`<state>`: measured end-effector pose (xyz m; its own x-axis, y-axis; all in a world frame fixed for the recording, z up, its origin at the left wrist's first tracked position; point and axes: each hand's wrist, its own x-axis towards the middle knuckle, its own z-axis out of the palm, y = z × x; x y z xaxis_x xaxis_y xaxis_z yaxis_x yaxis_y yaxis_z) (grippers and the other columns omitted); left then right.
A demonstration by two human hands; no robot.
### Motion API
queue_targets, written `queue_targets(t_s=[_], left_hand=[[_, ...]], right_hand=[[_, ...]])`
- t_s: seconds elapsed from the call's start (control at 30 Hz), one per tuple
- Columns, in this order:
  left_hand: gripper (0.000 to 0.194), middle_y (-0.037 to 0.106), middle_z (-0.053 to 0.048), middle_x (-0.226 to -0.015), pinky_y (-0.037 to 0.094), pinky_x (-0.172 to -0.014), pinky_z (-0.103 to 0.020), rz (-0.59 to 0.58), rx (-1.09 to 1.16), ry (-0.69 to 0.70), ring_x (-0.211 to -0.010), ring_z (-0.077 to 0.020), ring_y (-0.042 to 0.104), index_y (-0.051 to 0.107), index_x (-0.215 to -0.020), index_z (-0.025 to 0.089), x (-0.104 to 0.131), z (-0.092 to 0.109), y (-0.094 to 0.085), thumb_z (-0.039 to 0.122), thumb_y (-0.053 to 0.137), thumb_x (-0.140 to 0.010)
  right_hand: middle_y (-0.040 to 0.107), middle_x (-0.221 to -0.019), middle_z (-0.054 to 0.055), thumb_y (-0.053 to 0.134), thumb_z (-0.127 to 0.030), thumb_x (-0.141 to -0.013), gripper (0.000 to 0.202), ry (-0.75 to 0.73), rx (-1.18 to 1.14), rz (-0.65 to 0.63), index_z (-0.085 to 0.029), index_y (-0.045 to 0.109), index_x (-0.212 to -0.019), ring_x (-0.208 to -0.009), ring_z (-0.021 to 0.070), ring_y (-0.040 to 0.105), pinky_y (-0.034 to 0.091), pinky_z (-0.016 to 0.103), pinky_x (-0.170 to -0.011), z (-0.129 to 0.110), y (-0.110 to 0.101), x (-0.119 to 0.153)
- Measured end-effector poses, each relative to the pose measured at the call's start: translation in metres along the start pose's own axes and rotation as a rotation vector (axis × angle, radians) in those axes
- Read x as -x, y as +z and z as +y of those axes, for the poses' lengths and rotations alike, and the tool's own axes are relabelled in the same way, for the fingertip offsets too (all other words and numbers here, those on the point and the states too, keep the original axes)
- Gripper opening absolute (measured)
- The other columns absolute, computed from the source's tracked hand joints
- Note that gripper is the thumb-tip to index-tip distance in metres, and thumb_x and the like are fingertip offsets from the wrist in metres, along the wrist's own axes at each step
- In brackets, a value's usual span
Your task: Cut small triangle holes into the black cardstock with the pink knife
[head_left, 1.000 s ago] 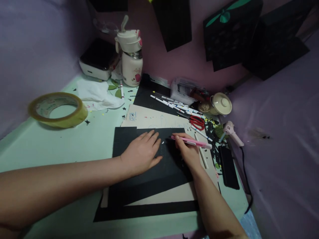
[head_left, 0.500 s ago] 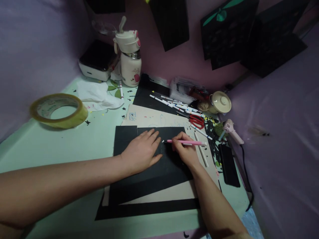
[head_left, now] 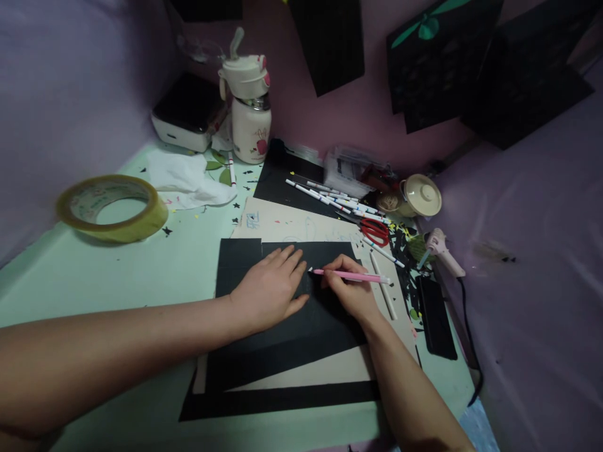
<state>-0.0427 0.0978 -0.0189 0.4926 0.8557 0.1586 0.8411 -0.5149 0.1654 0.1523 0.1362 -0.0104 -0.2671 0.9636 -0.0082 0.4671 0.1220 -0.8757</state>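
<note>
Pen (head_left: pixel 351 275) in right grip (head_left: pixel 335 275) over black paper (head_left: pixel 282 339), open tabletop (head_left: pixel 188 267) beyond left edge.

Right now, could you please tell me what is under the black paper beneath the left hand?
Under the black paper, a pale sheet and another black sheet show; the rest is hidden.

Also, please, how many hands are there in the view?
2: the left hand lies flat on the black paper, and the right hand, on its right side, holds a pink pen-like tool. I see no other hand.
</note>
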Motion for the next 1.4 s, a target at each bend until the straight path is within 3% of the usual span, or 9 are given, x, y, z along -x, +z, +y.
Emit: queue_targets(t_s=[0.9, 1.1, 1.23, 1.4], left_hand=[[0.055, 0.049, -0.019, -0.142, 0.034, -0.11, -0.045, -0.016, 0.016, -0.014, -0.135, -0.0335, 0.041, 0.057, -0.13, 0.007, 0.0, 0.001, -0.002, 0.045, 0.049, -0.09], [0.055, 0.049, -0.019, -0.141, 0.034, -0.11, -0.045, -0.01, -0.007, -0.012, -0.134, -0.0338, 0.042, 0.057, -0.13, 0.007, 0.0, 0.001, -0.002, 0.045, 0.049, -0.09], [0.056, 0.051, -0.019, -0.14, 0.036, -0.108, -0.043, -0.001, -0.042, -0.011, -0.132, -0.0343, 0.043, 0.057, -0.129, 0.006, 0.003, 0.003, -0.005, 0.046, 0.049, -0.091], [0.058, 0.051, -0.02, -0.139, 0.041, -0.101, -0.044, 0.002, -0.076, -0.005, -0.13, -0.0359, 0.045, 0.056, -0.131, 0.005, 0.005, 0.005, -0.008, 0.046, 0.047, -0.091]], right_hand=[[0.061, -0.06, -0.002, 0.059, -0.022, -0.077, 0.012, -0.003, 0.021, 0.025, -0.021, 0.055, -0.066, -0.057, 0.0141, 0.054, 0.04, 0.025, -0.055, 0.009, -0.001, 0.0], [0.058, -0.056, -0.004, 0.059, -0.035, -0.086, 0.021, 0.014, -0.097, 0.174, -0.021, 0.057, -0.071, -0.051, 0.012, 0.051, 0.039, 0.024, -0.053, 0.005, 0.0, 0.002], [0.055, -0.056, -0.003, 0.057, -0.042, -0.088, 0.032, 0.01, -0.022, 0.309, -0.021, 0.055, -0.064, -0.053, 0.0122, 0.049, 0.038, 0.024, -0.052, -0.009, -0.001, 0.007], [0.067, -0.073, 0.001, 0.06, -0.041, -0.086, 0.022, 0.087, -0.095, 0.266, -0.022, 0.068, -0.092, -0.063, 0.0148, 0.059, 0.044, 0.025, -0.056, -0.018, 0.002, 0.014]])
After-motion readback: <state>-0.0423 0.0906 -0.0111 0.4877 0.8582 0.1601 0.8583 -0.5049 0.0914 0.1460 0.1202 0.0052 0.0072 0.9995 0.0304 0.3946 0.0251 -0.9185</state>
